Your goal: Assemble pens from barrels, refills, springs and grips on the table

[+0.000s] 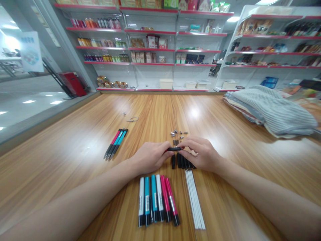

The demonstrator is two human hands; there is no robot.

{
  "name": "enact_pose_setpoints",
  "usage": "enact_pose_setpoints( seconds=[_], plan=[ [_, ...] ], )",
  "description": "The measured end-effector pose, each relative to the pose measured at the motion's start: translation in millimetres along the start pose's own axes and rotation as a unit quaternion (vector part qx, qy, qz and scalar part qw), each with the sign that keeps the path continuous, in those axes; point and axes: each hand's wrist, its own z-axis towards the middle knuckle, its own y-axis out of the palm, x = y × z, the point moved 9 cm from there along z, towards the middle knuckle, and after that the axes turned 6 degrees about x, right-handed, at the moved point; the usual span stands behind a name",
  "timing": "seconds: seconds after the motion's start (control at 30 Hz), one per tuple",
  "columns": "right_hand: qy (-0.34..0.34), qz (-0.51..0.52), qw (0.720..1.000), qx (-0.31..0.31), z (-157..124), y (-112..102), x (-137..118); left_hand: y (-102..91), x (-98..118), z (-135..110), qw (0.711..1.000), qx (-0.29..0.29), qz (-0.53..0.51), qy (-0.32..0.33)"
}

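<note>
Both my hands meet over the middle of a wooden table (75, 150). My left hand (150, 157) and my right hand (202, 154) are closed in a pinch on the two ends of a pen part (175, 149), black with a red end at the left. Just under them lie several black pen grips (184, 163). Small metal tips and springs (177, 134) are scattered a little beyond. Near me lie several pen barrels (156, 201) in white, teal and pink, with white refills (195, 197) to their right.
Three assembled pens (116, 143), pink and teal, lie to the left. A wire loop (132, 119) and a tiny metal piece sit farther back. A pile of folded cloth (271, 110) is at the right. Store shelves (150, 50) line the far wall.
</note>
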Motion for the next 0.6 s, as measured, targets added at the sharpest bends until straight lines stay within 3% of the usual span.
enact_pose_setpoints(
  seconds=[0.23,0.33,0.43,0.5,0.53,0.6],
  plan=[
    [0.007,-0.007,1.0,-0.011,-0.7,4.2,4.2,-0.2,0.6,-0.2,1.0,0.004,-0.012,0.008],
    [0.016,-0.005,1.0,0.007,3.3,-4.0,2.3,-0.2,2.0,0.0,1.0,0.002,0.002,0.016],
    [0.025,0.011,0.997,0.076,7.0,-25.7,-17.5,-2.4,2.8,0.2,1.0,0.003,0.01,0.013],
    [0.044,0.058,0.994,0.087,4.6,-30.2,-40.6,-3.5,2.9,-0.1,1.0,-0.006,0.004,0.006],
    [0.052,0.108,0.991,0.06,1.6,-23.4,-54.3,-3.8,2.6,-0.4,1.0,-0.013,0.0,0.002],
    [0.055,0.232,0.965,-0.109,-12.7,17.0,-87.1,-3.6,1.9,-0.8,1.0,-0.029,-0.009,-0.008]
  ],
)
